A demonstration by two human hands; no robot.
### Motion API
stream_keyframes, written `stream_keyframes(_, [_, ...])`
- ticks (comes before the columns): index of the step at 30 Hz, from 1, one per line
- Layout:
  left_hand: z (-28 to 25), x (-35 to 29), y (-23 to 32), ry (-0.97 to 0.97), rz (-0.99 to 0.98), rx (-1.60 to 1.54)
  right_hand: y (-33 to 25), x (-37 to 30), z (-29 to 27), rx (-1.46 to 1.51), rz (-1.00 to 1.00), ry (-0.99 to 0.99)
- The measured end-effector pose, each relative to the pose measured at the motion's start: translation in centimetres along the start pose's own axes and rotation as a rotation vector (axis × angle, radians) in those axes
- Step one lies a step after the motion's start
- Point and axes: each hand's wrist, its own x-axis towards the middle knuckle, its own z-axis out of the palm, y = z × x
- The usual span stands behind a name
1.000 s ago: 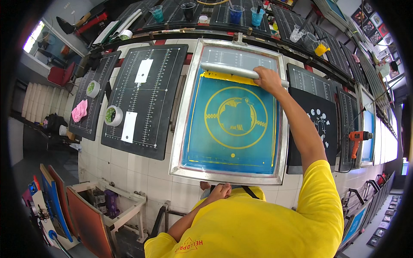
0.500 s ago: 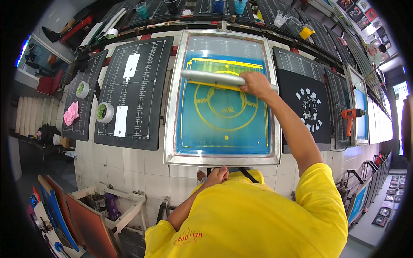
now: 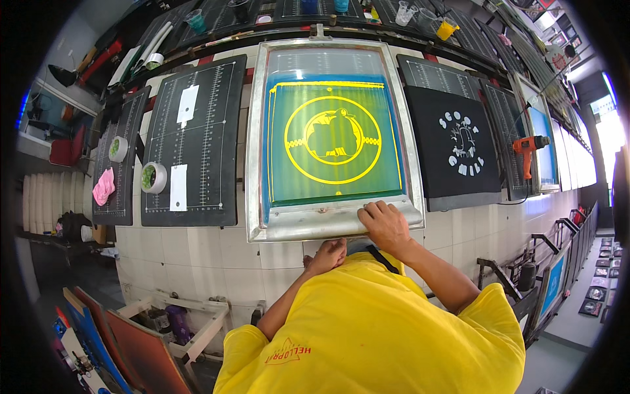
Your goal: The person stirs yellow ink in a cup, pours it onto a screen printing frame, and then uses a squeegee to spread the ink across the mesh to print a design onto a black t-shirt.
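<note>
In front of me lies a screen printing frame (image 3: 256, 144) with a silver metal border and blue mesh. Yellow ink (image 3: 333, 138) shows on the mesh as a round emblem with a bird-like figure. My right hand (image 3: 386, 226) is closed on a silver squeegee (image 3: 312, 213), which lies across the near end of the screen; its blade is hidden beneath the handle. My left hand (image 3: 328, 256) is below the frame's near edge, close to my body, with its fingers curled. Whether it holds anything is hidden.
To the left stands a black printing board (image 3: 193, 141) with white labels and a tape roll (image 3: 154, 177). On the right are a black printed shirt (image 3: 456, 141) and an orange heat gun (image 3: 529, 154). A cup of yellow ink (image 3: 447, 29) stands at the far right.
My right hand has drawn the squeegee from the far part of the screen to its near end. Yellow now covers more mesh and the emblem is brighter. My left hand stays low.
</note>
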Motion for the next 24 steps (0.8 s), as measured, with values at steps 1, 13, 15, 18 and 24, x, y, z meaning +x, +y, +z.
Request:
stream_keyframes(1, [0.4,0.1,0.2,0.02,0.002,0.022,-0.4,-0.5,0.5,-0.01,0.013,0.002])
stream_keyframes(13, [0.0,-0.1,0.9,0.069,0.022,0.478,-1.6,-3.2,2.4,0.116,0.091,-0.014])
stream_keyframes(15, [-0.2,0.1,0.2,0.073,0.011,0.472,-1.6,-3.6,2.7,0.118,0.097,-0.027])
stream_keyframes(18, [-1.0,0.5,-1.6,0.044,0.04,0.309,-1.7,-3.0,-0.2,0.325,0.142,0.004])
stream_keyframes(24, [0.0,-7.7,9.7,-0.037,-0.147,0.579,8.1,-5.2,1.6,0.244,0.551,0.461])
